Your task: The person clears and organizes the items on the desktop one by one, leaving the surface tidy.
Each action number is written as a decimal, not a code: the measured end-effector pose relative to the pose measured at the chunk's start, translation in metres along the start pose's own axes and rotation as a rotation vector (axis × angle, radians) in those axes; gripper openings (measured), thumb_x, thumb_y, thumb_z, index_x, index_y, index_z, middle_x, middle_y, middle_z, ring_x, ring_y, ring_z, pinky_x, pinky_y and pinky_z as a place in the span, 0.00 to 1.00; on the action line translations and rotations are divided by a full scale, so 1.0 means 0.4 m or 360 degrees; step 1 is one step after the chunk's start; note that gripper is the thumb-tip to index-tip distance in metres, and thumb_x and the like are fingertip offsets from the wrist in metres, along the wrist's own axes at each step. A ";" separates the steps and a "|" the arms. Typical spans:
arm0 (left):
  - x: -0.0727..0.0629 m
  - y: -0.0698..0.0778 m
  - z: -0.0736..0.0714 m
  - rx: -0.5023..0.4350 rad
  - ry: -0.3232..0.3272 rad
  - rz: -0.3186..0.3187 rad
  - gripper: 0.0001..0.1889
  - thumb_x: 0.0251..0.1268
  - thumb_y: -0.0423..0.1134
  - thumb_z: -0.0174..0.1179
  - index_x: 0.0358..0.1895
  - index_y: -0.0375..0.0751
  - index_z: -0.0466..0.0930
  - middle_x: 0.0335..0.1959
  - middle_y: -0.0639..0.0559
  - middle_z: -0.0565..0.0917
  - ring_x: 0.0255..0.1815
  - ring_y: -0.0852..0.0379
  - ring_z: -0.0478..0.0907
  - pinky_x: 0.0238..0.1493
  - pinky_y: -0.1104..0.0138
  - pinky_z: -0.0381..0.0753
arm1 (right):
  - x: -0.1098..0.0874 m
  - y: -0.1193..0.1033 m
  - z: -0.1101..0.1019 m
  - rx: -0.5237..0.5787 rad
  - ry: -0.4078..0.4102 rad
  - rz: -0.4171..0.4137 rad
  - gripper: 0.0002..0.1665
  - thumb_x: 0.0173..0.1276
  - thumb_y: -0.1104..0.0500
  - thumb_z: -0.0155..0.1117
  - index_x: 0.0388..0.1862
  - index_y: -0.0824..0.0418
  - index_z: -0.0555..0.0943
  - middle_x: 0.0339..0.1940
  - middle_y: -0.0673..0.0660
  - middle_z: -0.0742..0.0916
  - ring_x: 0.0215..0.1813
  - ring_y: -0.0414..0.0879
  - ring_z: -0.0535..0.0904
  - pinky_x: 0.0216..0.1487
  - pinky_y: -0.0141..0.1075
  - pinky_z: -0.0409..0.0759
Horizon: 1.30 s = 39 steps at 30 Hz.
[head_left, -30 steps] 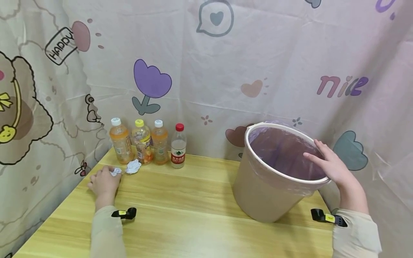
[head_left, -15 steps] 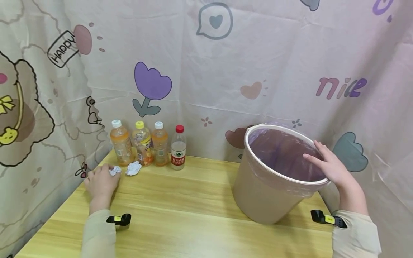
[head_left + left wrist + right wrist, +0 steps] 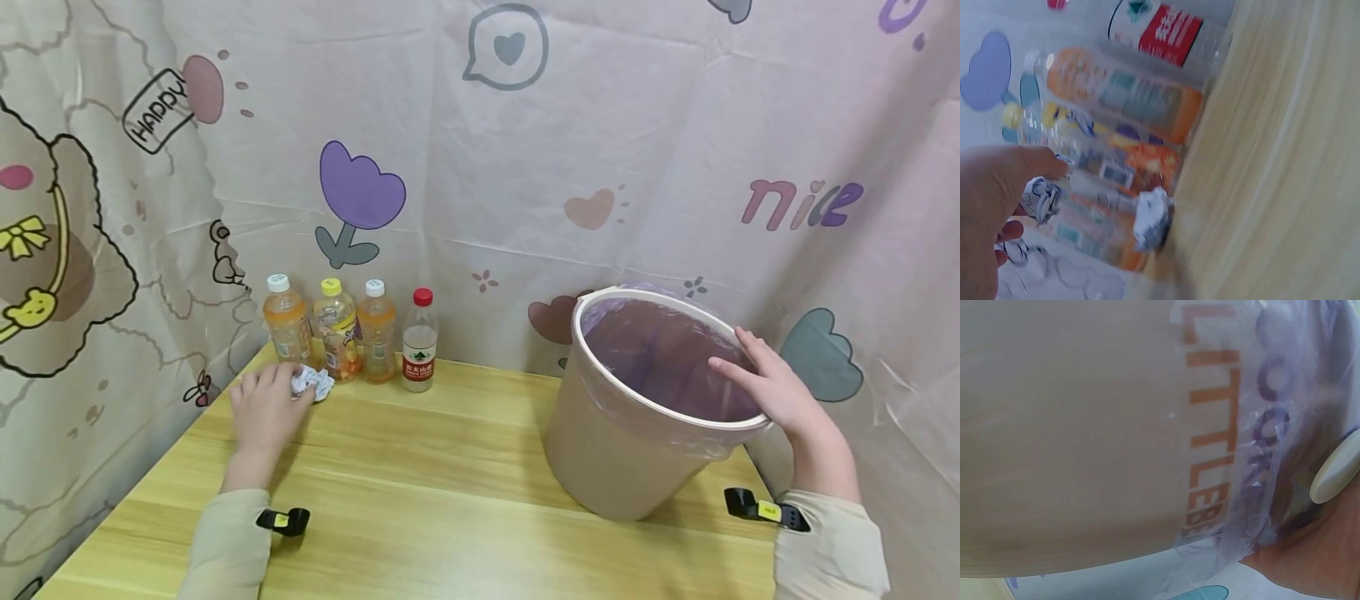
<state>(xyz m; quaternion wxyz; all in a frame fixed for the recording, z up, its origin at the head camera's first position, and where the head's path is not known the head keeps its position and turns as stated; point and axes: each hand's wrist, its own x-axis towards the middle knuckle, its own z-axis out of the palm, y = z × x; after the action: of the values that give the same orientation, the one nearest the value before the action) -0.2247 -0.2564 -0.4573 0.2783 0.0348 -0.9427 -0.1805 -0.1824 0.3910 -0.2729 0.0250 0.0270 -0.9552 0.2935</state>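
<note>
In the head view the left forearm comes in from seven o'clock and the left hand [image 3: 266, 408] reaches toward one o'clock, back of the hand uppermost, wrist nearly in line with the arm. Its thumb and curled fingers are clamped on a crumpled paper ball [image 3: 1043, 199], seen between them in the left wrist view. A second paper ball [image 3: 1152, 219] lies on the wooden table [image 3: 450, 508], just beside that hand at two o'clock. Beyond stand four bottles: a white-capped orange bottle [image 3: 287, 323] between twelve and one, then a yellow-capped bottle [image 3: 337, 337], another white-capped orange bottle [image 3: 377, 342], and a red-capped water bottle [image 3: 419, 350] at two o'clock. The right forearm slants up from five o'clock, and the right hand [image 3: 776, 387] leans toward eleven, its fingers straight and apart from the thumb. It rests at the three o'clock side of the rim of a plastic-lined waste bin [image 3: 611, 450], the thumb pointing to ten o'clock over the mouth; the bin stands well apart from the left hand, at its three o'clock
</note>
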 end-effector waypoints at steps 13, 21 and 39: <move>0.012 0.140 -0.020 -0.0040 0.0448 0.0520 0.21 0.48 0.47 0.70 0.44 0.38 0.81 0.42 0.40 0.85 0.43 0.39 0.73 0.43 0.48 0.66 | 0.000 -0.001 -0.003 0.0000 -0.0009 0.0005 0.51 0.74 0.38 0.45 0.79 0.61 0.34 0.77 0.73 0.37 0.76 0.74 0.27 0.64 0.78 0.38; 0.029 0.211 -0.041 -0.0048 0.0575 0.0756 0.22 0.48 0.51 0.68 0.43 0.40 0.81 0.39 0.43 0.86 0.41 0.42 0.74 0.40 0.50 0.67 | 0.000 -0.002 -0.002 -0.0005 -0.0008 0.0007 0.51 0.73 0.38 0.45 0.79 0.61 0.34 0.77 0.74 0.37 0.76 0.75 0.28 0.64 0.78 0.38; 0.093 0.368 -0.082 -0.0106 0.0739 0.1168 0.21 0.50 0.53 0.69 0.39 0.39 0.83 0.35 0.45 0.86 0.38 0.44 0.75 0.38 0.53 0.68 | -0.003 -0.005 -0.004 -0.0008 -0.0015 0.0014 0.51 0.73 0.38 0.45 0.79 0.61 0.34 0.77 0.73 0.36 0.76 0.74 0.27 0.64 0.78 0.37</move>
<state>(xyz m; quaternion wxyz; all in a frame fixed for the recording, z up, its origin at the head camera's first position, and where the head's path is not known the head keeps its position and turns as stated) -0.2334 -0.1360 -0.3597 0.5297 -0.2721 -0.7986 -0.0873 -0.1811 0.3902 -0.2705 0.0193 0.0242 -0.9562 0.2912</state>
